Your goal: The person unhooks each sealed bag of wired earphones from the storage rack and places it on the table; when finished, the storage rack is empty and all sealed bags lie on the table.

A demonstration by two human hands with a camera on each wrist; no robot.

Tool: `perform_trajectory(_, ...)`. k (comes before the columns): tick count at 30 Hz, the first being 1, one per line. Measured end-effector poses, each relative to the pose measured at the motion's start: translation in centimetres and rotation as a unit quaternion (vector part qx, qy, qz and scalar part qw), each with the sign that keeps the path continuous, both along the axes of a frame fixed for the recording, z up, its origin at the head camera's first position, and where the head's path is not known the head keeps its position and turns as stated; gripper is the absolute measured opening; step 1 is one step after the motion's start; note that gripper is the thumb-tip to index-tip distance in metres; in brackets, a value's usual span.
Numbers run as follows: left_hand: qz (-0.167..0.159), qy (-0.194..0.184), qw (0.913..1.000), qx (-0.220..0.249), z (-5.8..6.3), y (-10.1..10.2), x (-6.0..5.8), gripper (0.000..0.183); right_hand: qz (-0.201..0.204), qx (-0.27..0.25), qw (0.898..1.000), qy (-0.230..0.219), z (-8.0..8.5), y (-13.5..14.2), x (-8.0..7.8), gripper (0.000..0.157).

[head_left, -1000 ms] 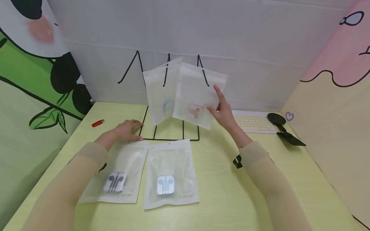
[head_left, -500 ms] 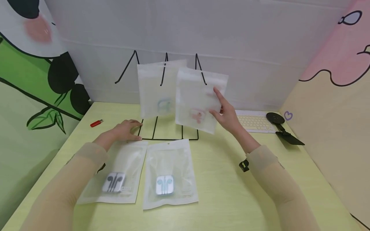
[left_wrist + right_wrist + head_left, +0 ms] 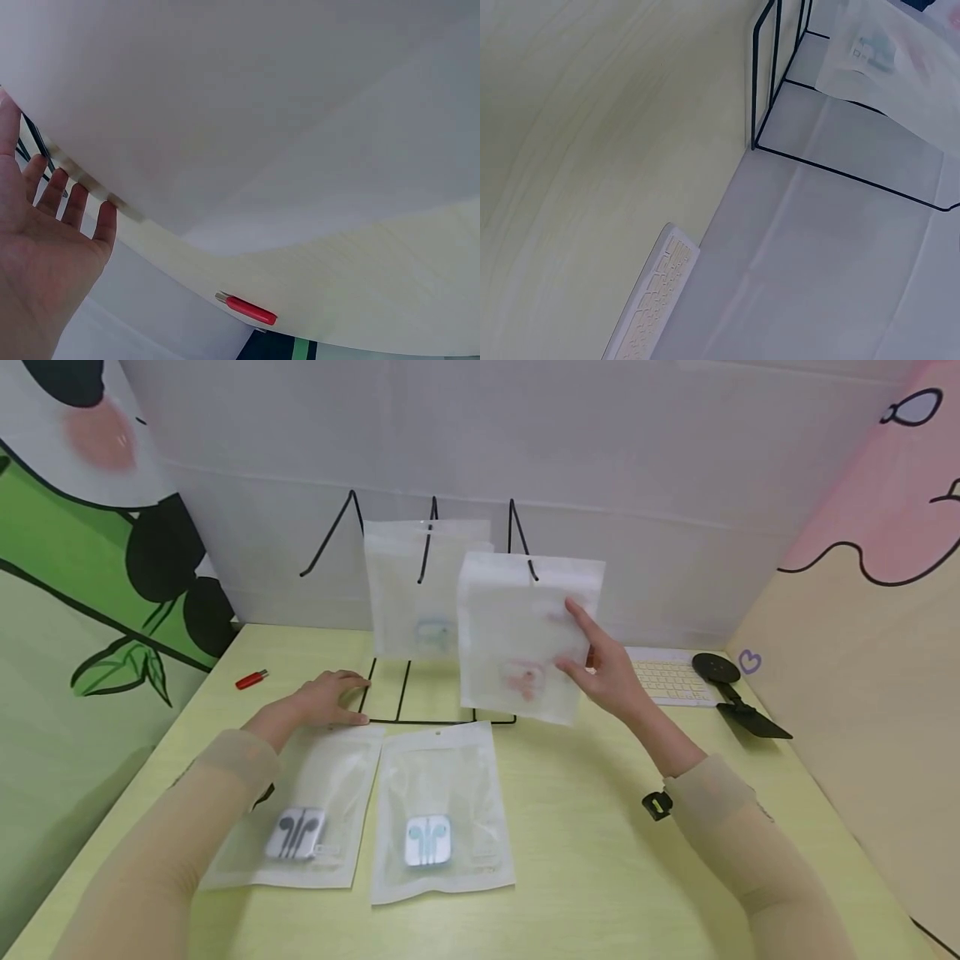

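Note:
In the head view, a black wire display rack stands at the back of the table. A translucent white zip bag with pink earphones faintly visible hangs around the tip of its right hook. My right hand grips that bag's right edge, thumb and index finger in front, other fingers hidden behind. On the middle hook hangs another bag with something bluish inside. My left hand rests by the rack's front left base corner, fingertips at the wire. In the left wrist view its fingers look extended.
Two clear-front bags lie nearest me: one with dark earphones, one with light blue earphones. A red USB stick lies at left. At back right are a white keyboard and a black stand.
My right hand and the pink-earphone bag have come nearer and to the right, toward the hook's tip. The middle bag has swung away from it and straightened. The left hand stays put.

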State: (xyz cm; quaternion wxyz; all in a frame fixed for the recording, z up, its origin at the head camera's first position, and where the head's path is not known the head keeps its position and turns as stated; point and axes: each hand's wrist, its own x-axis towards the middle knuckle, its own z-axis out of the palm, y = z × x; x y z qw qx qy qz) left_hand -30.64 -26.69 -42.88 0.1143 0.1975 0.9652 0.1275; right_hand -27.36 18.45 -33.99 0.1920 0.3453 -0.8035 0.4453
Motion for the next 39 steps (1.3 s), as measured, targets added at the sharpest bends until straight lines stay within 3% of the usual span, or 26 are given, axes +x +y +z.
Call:
perform_trajectory(12, -0.001, 0.002, 1.0000, 0.003, 0.2, 0.1, 0.2, 0.079, -0.020, 0.036, 0.999, -0.005, 1.0, 1.0, 2.7, 0.078)
perform_trajectory(25, 0.001, -0.001, 1.0000, 0.007, 0.4, 0.3, 0.4, 0.077, 0.044, -0.025, 0.999, -0.013, 1.2, 2.0, 4.8, 0.082)
perform_trajectory(35, 0.000, 0.002, 1.0000, 0.001, 0.3, 0.2, 0.1, 0.079, 0.107, -0.097, 0.987, -0.071, 1.1, 3.3, 6.6, 0.085)
perform_trajectory(39, 0.000, 0.001, 1.0000, -0.001, 0.4, 0.3, 0.2, 0.078, 0.109, -0.085, 0.985, -0.102, 0.8, 4.3, 7.2, 0.085)
